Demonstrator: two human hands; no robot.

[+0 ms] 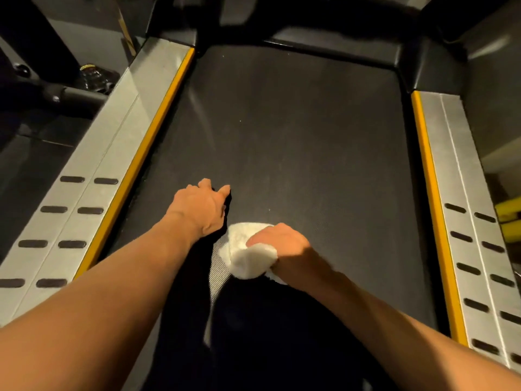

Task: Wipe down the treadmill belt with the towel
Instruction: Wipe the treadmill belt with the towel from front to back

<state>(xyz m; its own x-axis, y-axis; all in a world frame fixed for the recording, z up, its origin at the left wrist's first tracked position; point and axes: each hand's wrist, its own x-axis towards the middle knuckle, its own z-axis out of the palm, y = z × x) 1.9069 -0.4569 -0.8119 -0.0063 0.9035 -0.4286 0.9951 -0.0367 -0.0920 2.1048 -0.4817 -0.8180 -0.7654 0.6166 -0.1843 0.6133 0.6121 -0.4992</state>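
The dark treadmill belt [296,131] runs away from me down the middle of the view. A bunched white towel [248,258] lies on the belt near its centre, and my right hand [279,241] grips it from above with curled fingers. My left hand [201,207] rests on the belt just left of the towel, fingers spread, thumb pointing right. Both forearms reach in from the bottom edge, throwing dark shadows over the near belt.
Silver side rails [93,193] [462,227] with yellow inner strips and black grip pads flank the belt. A black motor hood [324,32] closes the far end. Other dark gym gear [56,88] stands at far left, something yellow [509,218] at far right.
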